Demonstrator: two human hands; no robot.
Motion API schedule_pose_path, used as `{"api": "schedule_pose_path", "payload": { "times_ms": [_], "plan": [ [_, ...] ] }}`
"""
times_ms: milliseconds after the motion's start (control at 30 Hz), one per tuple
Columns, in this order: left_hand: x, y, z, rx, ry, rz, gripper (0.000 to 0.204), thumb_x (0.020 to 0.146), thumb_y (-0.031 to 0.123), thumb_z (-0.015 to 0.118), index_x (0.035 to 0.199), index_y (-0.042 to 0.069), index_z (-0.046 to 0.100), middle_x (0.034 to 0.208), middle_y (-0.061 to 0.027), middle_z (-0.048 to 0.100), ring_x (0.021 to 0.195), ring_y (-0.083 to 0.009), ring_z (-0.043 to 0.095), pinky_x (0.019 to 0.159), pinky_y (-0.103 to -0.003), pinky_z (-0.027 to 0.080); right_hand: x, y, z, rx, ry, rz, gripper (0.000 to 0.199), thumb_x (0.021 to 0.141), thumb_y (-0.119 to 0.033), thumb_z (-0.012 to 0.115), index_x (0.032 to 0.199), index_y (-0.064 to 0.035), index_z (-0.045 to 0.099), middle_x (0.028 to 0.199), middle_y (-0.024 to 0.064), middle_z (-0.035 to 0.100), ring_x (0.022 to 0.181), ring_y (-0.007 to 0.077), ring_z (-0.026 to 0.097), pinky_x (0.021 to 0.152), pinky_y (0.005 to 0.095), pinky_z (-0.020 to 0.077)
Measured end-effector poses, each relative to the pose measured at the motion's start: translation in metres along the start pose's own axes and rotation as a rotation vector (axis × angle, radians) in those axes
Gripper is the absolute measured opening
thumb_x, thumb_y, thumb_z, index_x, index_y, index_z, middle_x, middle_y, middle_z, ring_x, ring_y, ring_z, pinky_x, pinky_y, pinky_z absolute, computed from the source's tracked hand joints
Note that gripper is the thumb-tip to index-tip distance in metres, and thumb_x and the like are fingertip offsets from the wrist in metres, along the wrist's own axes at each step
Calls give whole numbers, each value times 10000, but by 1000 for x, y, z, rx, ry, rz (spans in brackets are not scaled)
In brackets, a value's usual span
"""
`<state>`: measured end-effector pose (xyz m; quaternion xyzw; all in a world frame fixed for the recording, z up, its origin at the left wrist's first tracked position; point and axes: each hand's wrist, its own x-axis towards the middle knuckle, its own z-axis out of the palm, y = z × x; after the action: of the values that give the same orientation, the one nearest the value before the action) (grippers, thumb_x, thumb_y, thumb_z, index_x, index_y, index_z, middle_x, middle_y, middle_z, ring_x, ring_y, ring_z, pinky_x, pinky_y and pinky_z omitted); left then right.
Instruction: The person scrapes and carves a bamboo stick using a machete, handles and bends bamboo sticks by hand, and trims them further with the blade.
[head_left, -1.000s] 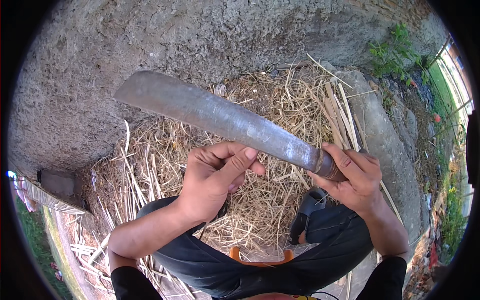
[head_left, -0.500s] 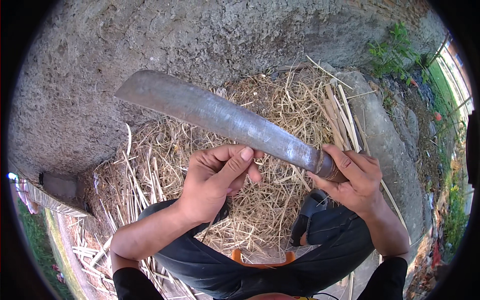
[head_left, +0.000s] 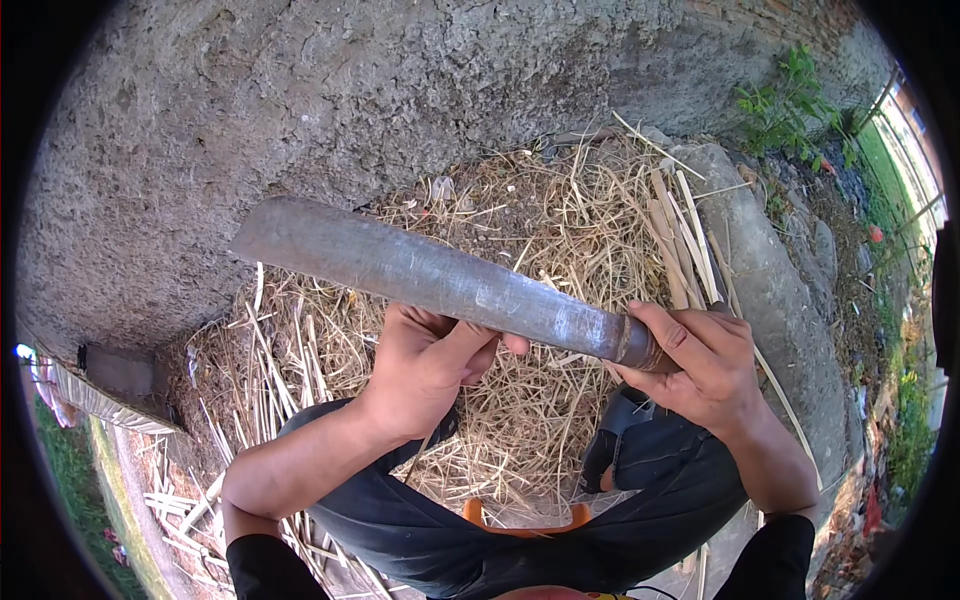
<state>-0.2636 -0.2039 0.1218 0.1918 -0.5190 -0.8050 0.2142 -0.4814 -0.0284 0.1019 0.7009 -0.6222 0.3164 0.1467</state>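
A machete (head_left: 430, 275) with a broad, worn grey blade lies across the view, its squared tip to the left and its handle to the right. My right hand (head_left: 705, 375) is closed around the handle, just behind the collar, with a dark red mark on one finger. Under the middle of the blade, my left hand (head_left: 415, 370) has its fingers curled and its thumb up against the lower edge. The blade covers the thumb tip and some of the fingertips.
Dry shavings and strips (head_left: 520, 430) cover the ground between my legs. A rough grey wall (head_left: 300, 100) rises ahead. Longer split sticks (head_left: 680, 240) lean by a large stone (head_left: 770, 260) at the right. An orange seat edge (head_left: 530, 520) shows beneath me.
The machete's blade has come down toward me, most at the tip, and now overlaps my left thumb tip, which showed before. My right hand has shifted slightly left and down with the handle.
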Motion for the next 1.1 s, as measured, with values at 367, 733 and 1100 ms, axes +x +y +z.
{"api": "schedule_pose_path", "payload": {
  "times_ms": [367,733,1100],
  "plan": [
    [3,-4,-3,169,10,17,145,1015,60,582,1073,2,701,882,-53,729,564,-30,494,501,-194,388,0,7,-3,-63,-18,31,629,597,-234,915,1170,-75,710,771,7,651,587,151,637,507,274,473],
    [0,1,3,194,88,-14,154,1030,99,573,1058,37,711,844,-61,699,534,-43,410,485,-200,312,7,10,-8,-94,123,76,562,672,-194,912,1172,-40,704,743,30,654,547,180,630,495,288,489],
    [1,-3,0,146,35,30,214,1026,133,594,1167,3,688,831,-39,689,531,-23,394,484,-196,305,3,0,-10,-54,-14,102,535,683,-194,903,1154,-31,709,774,55,674,615,173,666,546,298,513]
  ]
}}
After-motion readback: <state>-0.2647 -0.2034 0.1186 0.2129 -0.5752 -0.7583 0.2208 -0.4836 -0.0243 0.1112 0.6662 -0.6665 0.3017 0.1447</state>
